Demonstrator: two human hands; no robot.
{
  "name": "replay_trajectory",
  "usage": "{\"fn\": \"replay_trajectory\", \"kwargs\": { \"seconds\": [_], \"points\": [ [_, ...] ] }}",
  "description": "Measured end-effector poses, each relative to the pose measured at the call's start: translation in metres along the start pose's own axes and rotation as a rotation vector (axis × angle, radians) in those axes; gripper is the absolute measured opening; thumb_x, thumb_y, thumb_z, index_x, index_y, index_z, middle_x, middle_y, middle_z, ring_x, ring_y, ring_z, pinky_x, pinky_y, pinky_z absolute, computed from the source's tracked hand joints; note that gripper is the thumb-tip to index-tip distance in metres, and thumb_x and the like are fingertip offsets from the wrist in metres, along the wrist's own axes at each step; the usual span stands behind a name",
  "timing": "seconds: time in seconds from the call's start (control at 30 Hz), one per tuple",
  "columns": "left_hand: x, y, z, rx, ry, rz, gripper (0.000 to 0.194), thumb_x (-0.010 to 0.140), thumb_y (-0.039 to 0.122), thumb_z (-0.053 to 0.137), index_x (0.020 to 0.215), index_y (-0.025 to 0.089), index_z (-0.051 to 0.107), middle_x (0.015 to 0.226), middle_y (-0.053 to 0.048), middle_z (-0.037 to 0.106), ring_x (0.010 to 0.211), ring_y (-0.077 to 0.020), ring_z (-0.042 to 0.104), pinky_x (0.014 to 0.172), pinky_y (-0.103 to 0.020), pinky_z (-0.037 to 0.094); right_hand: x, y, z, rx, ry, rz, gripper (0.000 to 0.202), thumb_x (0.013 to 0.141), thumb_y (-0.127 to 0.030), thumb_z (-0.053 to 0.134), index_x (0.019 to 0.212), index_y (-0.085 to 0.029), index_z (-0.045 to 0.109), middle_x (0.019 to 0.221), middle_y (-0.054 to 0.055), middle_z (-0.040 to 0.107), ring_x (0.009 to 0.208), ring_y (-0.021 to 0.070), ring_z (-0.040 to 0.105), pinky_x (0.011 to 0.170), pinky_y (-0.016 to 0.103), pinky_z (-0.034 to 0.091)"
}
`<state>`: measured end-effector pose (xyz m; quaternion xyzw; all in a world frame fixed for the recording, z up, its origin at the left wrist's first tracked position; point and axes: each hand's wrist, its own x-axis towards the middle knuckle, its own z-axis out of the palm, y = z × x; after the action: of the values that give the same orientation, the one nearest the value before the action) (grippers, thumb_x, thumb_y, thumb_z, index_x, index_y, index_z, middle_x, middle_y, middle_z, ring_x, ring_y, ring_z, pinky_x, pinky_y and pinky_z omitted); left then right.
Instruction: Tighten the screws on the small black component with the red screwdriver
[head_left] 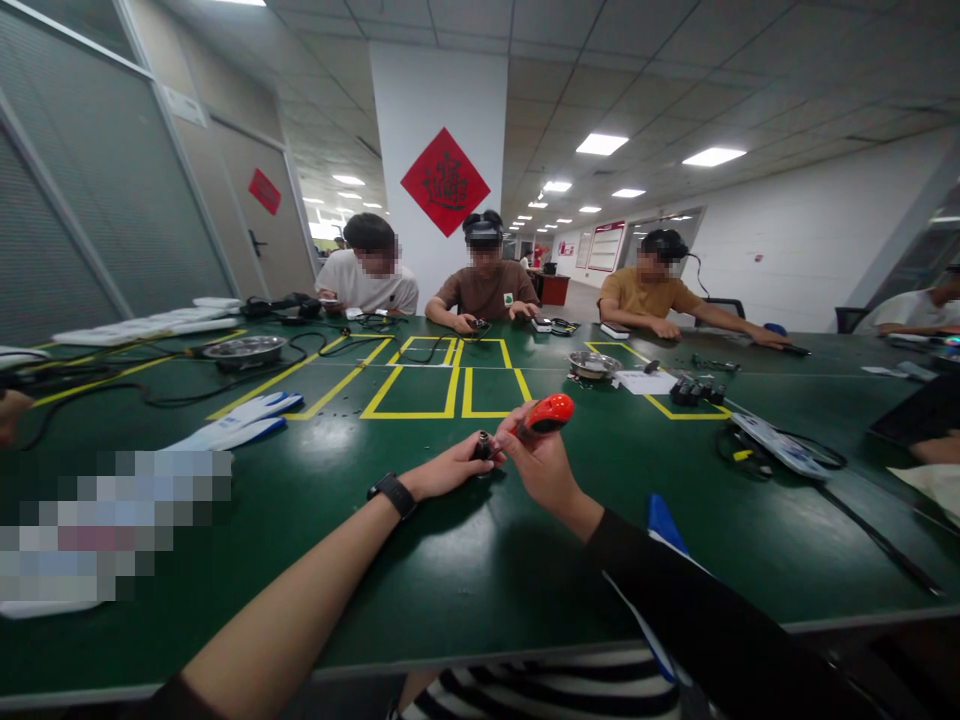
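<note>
Near the middle of the green table (pixel 420 600), my left hand (pixel 454 468) pinches a small black cylindrical part (pixel 484 447), which stands upright at its fingertips. My right hand (pixel 544 470) is wrapped round a red-orange and black screwdriver (pixel 550 413). The handle points up and to the right, and the shaft slants down toward the black part. Whether the tip touches the part is hidden by my fingers. A dark watch sits on my left wrist.
White-and-blue gloves (pixel 240 420) lie left; another blue-edged glove (pixel 666 522) is by my right forearm. Metal bowls (pixel 246 348) (pixel 594 364), several black parts (pixel 697 391), a power strip (pixel 778 446) and cables lie around. People sit across the table.
</note>
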<state>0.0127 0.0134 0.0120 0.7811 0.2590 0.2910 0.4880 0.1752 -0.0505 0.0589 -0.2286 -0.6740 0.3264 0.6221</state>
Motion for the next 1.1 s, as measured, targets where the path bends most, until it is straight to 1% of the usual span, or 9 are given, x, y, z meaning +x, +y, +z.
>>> {"fn": "replay_trajectory", "kwargs": {
  "seconds": [0.07,0.2,0.33,0.4,0.57,0.67,0.87,1.0,1.1],
  "points": [
    [0.0007,-0.0044,-0.0003,-0.012,-0.003,0.016,0.039,0.081,0.024,0.054,0.118,0.017,0.043,0.108,-0.006,0.058,0.106,-0.02,0.05,0.099,-0.038,0.032,-0.001,-0.0004,0.0014,0.05,0.015,0.001,0.015,0.082,-0.025,0.054,0.097,-0.023,0.048,0.077,-0.002,0.051,0.068,0.0119,0.054,0.07,0.027,0.047],
    [0.002,-0.0095,0.0003,-0.027,0.003,0.022,0.04,0.082,0.023,0.054,0.119,0.017,0.041,0.108,-0.006,0.057,0.102,-0.0188,0.052,0.096,-0.039,0.036,-0.0022,-0.0026,0.0033,0.076,0.009,-0.003,0.032,0.086,-0.023,0.047,0.116,-0.026,0.039,0.09,0.0,0.054,0.081,0.0132,0.056,0.079,0.03,0.047],
    [0.002,-0.0078,0.0013,-0.018,-0.004,0.039,0.036,0.082,0.022,0.053,0.116,0.017,0.042,0.107,-0.006,0.057,0.1,-0.0181,0.053,0.094,-0.038,0.038,0.0004,-0.0051,0.0022,0.021,0.026,-0.032,0.028,0.085,-0.023,0.05,0.113,-0.023,0.047,0.115,0.007,0.054,0.102,0.0178,0.054,0.09,0.036,0.043],
    [0.0013,-0.0053,0.0015,-0.002,-0.001,0.049,0.038,0.082,0.021,0.052,0.118,0.017,0.041,0.107,-0.006,0.056,0.1,-0.0181,0.053,0.095,-0.037,0.038,0.0016,-0.0061,0.0009,0.018,0.012,-0.017,0.028,0.082,-0.024,0.054,0.11,-0.021,0.051,0.12,0.009,0.054,0.104,0.0197,0.054,0.092,0.038,0.043],
    [-0.0002,-0.001,0.0011,0.07,0.021,0.045,0.04,0.082,0.022,0.053,0.119,0.016,0.041,0.106,-0.006,0.057,0.102,-0.0193,0.052,0.095,-0.037,0.037,0.0008,-0.0042,0.0008,0.045,-0.035,0.061,0.016,0.08,-0.026,0.058,0.095,-0.019,0.057,0.09,0.006,0.062,0.083,0.0184,0.06,0.08,0.036,0.049],
    [0.0002,-0.0026,0.0007,0.054,0.007,0.041,0.038,0.082,0.023,0.053,0.117,0.016,0.042,0.105,-0.007,0.058,0.103,-0.0199,0.052,0.096,-0.037,0.036,-0.0005,-0.0012,0.0026,0.093,0.031,0.05,0.019,0.08,-0.025,0.057,0.099,-0.023,0.05,0.074,-0.002,0.055,0.068,0.0141,0.057,0.071,0.031,0.05],
    [-0.0001,-0.0045,0.0017,-0.007,-0.011,0.044,0.032,0.083,0.022,0.051,0.113,0.016,0.043,0.105,-0.007,0.057,0.099,-0.0183,0.053,0.091,-0.037,0.04,0.0,-0.0028,0.0016,0.087,0.087,0.01,0.039,0.082,-0.021,0.047,0.12,-0.025,0.039,0.087,0.0,0.051,0.079,0.0139,0.053,0.082,0.032,0.046],
    [-0.0003,-0.0028,0.0021,-0.019,-0.015,0.03,0.03,0.083,0.022,0.051,0.111,0.017,0.043,0.104,-0.006,0.057,0.099,-0.018,0.053,0.091,-0.037,0.04,0.0021,-0.0032,0.0019,0.016,0.091,-0.011,0.03,0.084,-0.023,0.048,0.113,-0.022,0.042,0.105,0.005,0.055,0.099,0.0168,0.052,0.093,0.036,0.04],
    [-0.0002,-0.0023,0.0018,-0.017,-0.008,0.032,0.029,0.083,0.022,0.052,0.11,0.017,0.043,0.103,-0.006,0.057,0.098,-0.018,0.053,0.091,-0.037,0.04,0.0035,0.0003,0.0026,0.05,0.103,0.002,0.023,0.083,-0.024,0.052,0.104,-0.022,0.043,0.099,0.004,0.058,0.095,0.0165,0.055,0.093,0.036,0.04]
  ]
}}
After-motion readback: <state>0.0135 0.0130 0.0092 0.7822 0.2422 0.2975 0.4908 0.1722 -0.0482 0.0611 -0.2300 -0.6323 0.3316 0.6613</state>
